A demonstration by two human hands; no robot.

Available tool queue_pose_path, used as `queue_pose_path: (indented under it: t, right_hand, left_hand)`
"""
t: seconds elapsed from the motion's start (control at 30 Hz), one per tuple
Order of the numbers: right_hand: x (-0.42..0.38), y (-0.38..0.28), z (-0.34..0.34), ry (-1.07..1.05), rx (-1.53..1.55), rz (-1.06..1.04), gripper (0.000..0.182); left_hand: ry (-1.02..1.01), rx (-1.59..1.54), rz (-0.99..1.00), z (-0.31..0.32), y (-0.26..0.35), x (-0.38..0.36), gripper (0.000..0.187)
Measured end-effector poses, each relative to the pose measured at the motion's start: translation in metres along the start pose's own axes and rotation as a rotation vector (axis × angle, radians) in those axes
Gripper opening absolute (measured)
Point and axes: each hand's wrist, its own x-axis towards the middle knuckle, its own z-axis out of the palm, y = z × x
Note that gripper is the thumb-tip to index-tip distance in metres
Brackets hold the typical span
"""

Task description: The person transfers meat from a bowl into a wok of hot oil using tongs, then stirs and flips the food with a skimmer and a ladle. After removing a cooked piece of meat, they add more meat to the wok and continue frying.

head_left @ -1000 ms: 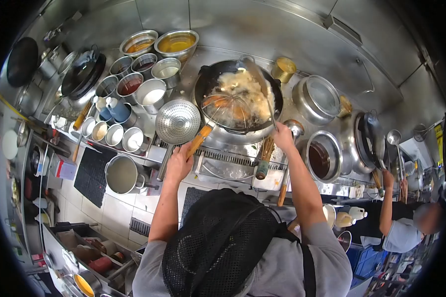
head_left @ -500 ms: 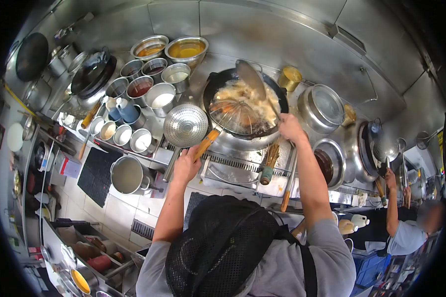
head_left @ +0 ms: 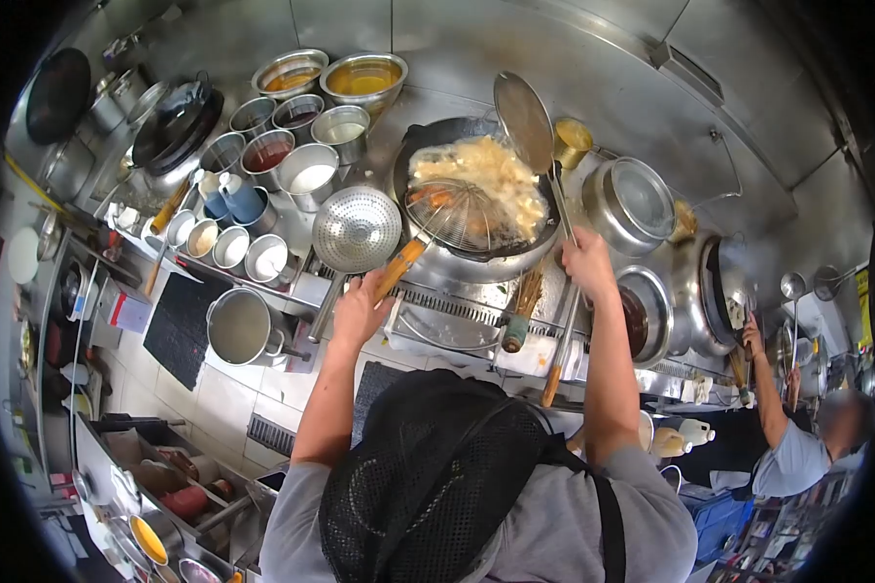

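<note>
A black wok [head_left: 428, 146] holds bubbling oil and pale fried food [head_left: 476, 175]. My left hand [head_left: 360, 309] grips the orange handle of a wire skimmer [head_left: 462, 216] whose basket rests in the wok with orange pieces in it. My right hand [head_left: 585, 262] holds the long handle of a steel ladle [head_left: 523, 121]; its bowl is raised above the wok's far right rim.
A perforated steel strainer [head_left: 357, 229] lies left of the wok. Several seasoning pots and bowls [head_left: 292, 146] stand at the back left. A bamboo brush [head_left: 520, 309] rests in front. A pot of dark liquid [head_left: 637, 316] is right. Another person [head_left: 797, 437] works at the far right.
My right hand pulled back and lifted the ladle out of the wok toward its far right rim. The skimmer in my left hand stayed in the wok. The view shifted slightly.
</note>
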Motion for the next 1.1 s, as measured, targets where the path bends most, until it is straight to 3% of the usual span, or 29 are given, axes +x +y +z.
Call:
queue_pose_path:
  t: [0.07,0.13,0.17,0.27,0.3,0.33,0.4,0.47,0.57,0.67,0.83,0.97,1.1]
  right_hand:
    - [0.01,0.045,0.03,0.028,0.022,-0.024,0.019]
    - [0.023,0.086,0.058,0.01,-0.16,-0.219,0.018]
    - [0.028,0.085,0.058,-0.04,-0.085,-0.113,0.018]
    - [0.007,0.027,0.024,-0.006,0.023,-0.072,0.018]
    - [0.015,0.043,0.015,0.033,-0.135,-0.229,0.018]
    - [0.002,0.023,0.008,0.032,-0.137,-0.227,0.018]
    - [-0.028,-0.012,-0.009,-0.027,0.072,0.005,0.018]
    - [-0.016,0.02,0.021,-0.042,0.137,0.1,0.017]
    - [0.015,0.056,0.061,-0.121,-0.222,-0.024,0.032]
    - [0.015,0.024,0.043,-0.012,-0.189,-0.208,0.031]
    - [0.008,-0.011,0.047,-0.06,-0.079,-0.027,0.033]
    - [0.035,0.02,0.079,-0.089,-0.404,-0.217,0.039]
    - [0.015,-0.023,0.049,0.04,-0.237,-0.329,0.019]
  left_hand:
    - [-0.024,0.016,-0.01,0.002,-0.001,0.003,0.048]
    - [-0.058,0.034,-0.012,0.007,-0.004,0.003,0.048]
    - [-0.081,0.054,-0.001,0.01,-0.007,0.004,0.048]
    - [-0.086,0.03,0.001,0.021,-0.013,0.011,0.046]
    - [-0.078,-0.01,-0.005,0.023,-0.014,0.01,0.046]
    - [-0.08,-0.012,-0.006,0.02,-0.01,0.011,0.046]
    - [-0.119,-0.034,-0.063,0.016,-0.001,0.012,0.043]
    - [-0.097,-0.034,-0.053,0.017,-0.001,0.014,0.044]
    - [-0.084,-0.029,-0.044,0.019,0.0,0.007,0.048]
    - [-0.06,-0.026,-0.033,0.023,-0.008,0.006,0.052]
    - [-0.092,-0.034,-0.068,0.025,-0.01,-0.001,0.057]
    - [-0.103,-0.069,-0.066,0.022,-0.009,-0.006,0.058]
    - [-0.08,-0.11,-0.029,0.022,-0.015,-0.009,0.055]
